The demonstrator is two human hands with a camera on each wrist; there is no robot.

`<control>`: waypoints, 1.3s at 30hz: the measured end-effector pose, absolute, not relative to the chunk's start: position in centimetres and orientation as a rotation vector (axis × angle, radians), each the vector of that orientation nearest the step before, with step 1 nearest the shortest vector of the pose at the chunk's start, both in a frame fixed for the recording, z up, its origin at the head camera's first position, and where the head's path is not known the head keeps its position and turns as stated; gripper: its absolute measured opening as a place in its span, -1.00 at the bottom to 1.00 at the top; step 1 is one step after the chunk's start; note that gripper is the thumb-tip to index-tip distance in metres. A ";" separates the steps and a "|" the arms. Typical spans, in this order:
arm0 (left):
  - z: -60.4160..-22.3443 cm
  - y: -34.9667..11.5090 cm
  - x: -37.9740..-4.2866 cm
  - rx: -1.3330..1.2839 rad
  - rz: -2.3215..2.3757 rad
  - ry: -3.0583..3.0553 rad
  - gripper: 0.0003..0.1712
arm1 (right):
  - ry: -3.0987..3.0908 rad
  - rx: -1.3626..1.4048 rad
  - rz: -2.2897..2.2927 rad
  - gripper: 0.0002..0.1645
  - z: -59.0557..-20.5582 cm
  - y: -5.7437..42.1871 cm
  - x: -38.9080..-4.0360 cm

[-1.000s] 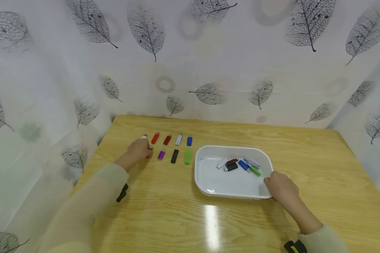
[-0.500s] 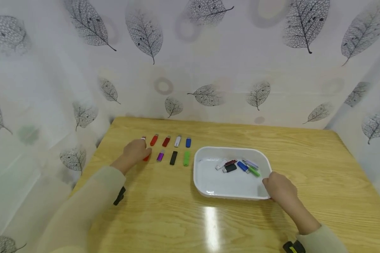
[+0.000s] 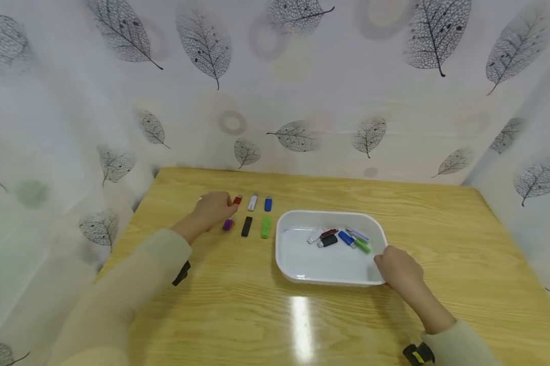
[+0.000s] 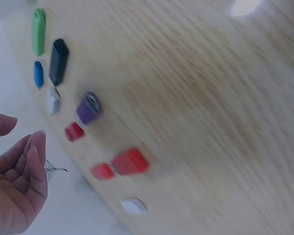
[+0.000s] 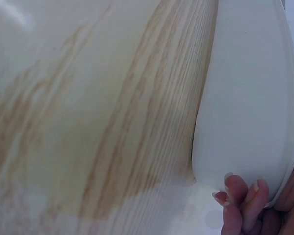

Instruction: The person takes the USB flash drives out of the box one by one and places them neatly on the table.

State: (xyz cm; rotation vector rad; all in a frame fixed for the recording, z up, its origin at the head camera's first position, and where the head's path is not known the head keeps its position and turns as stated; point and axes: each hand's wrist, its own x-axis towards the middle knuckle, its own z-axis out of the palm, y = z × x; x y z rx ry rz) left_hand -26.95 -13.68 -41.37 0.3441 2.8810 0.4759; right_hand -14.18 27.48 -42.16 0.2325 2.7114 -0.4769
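**Left hand (image 3: 210, 209) loose and unladen beside USB sticks (image 3: 247, 226); right hand (image 3: 399, 269) grasping a white tray (image 3: 302, 262)**

Clock directions follow the head camera's view, with twelve o'clock away from the person. The left hand is between nine and ten o'clock of the tray, over the left end of two rows of USB sticks. The left wrist view shows its fingers softly bent, thumb apart, nothing between them. Just beyond its fingertips, at two o'clock, lies a dark red stick (image 3: 237, 199); I cannot tell whether they touch. Further along that far row, near three o'clock, come a white stick (image 3: 253, 202) and a blue stick (image 3: 267, 204). The near row has a purple stick (image 3: 228, 224) at four o'clock of the hand, then a black one and a green stick (image 3: 265, 227). The left wrist view adds two bright red sticks (image 4: 130, 162) and a pale rounded piece (image 4: 133, 205) at six o'clock.

The right hand grips the tray between three and four o'clock, fingers curled against its outer wall. Inside, from ten round to three o'clock, lies a small cluster of drives (image 3: 346, 239) in several colours. Everything rests on a wood-grain table (image 3: 348, 325); a leaf-print curtain (image 3: 329, 168) hangs at twelve o'clock.
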 end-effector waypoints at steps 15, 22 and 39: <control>-40.2 -8.5 -26.6 0.540 0.579 2.801 -0.72 | 2.700 0.268 -0.477 -0.63 -42.1 27.6 -14.4; -38.8 -4.5 -25.9 0.680 0.565 2.775 -0.77 | 2.675 0.288 -0.463 -0.63 -42.0 27.4 -14.3; -38.1 3.0 -26.4 0.854 0.541 2.553 -0.79 | 2.717 0.223 -0.444 -0.61 -42.2 27.5 -14.2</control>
